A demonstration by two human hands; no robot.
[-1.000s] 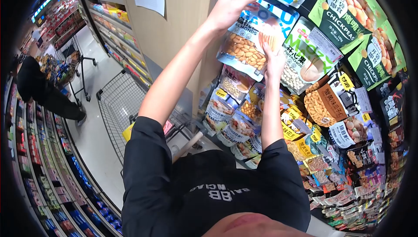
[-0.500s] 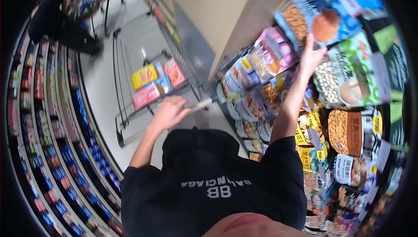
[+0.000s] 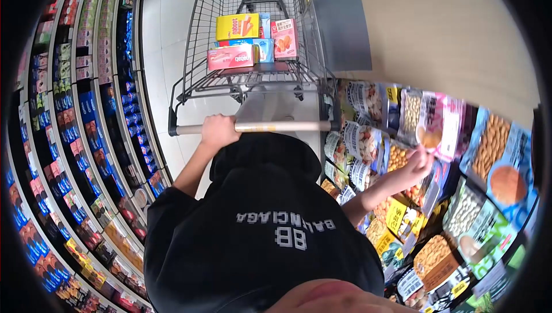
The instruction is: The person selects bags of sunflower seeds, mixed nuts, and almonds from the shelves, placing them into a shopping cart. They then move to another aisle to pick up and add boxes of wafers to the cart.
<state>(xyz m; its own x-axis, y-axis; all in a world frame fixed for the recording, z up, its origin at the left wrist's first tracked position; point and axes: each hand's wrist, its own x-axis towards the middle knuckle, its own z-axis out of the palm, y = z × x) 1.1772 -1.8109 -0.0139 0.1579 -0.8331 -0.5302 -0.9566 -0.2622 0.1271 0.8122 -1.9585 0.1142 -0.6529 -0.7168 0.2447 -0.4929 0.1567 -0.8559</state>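
My left hand (image 3: 219,131) is wrapped round the handle (image 3: 264,126) of a wire shopping cart (image 3: 201,42). Inside the cart lie a yellow box (image 3: 237,26), a pink box (image 3: 230,57), a red-pink pack (image 3: 284,39) and a blue pack (image 3: 264,52). At the right, my right hand (image 3: 421,163) is at the lower edge of a pink and white snack bag (image 3: 443,123), its fingers drawn together; whether they grip the bag is unclear. Beside it hang a blue almond bag (image 3: 500,157) and a green nut bag (image 3: 468,215).
Long shelves of packaged snacks (image 3: 92,117) curve along the left side. Pale floor tiles (image 3: 167,37) run between them and the cart. More nut bags (image 3: 362,143) fill the right-hand display, below a beige panel (image 3: 425,31).
The view has turned, bringing the cart straight ahead. My left hand has closed round the handle. My right hand has left the blue bag for the pink one. The other person is out of view.
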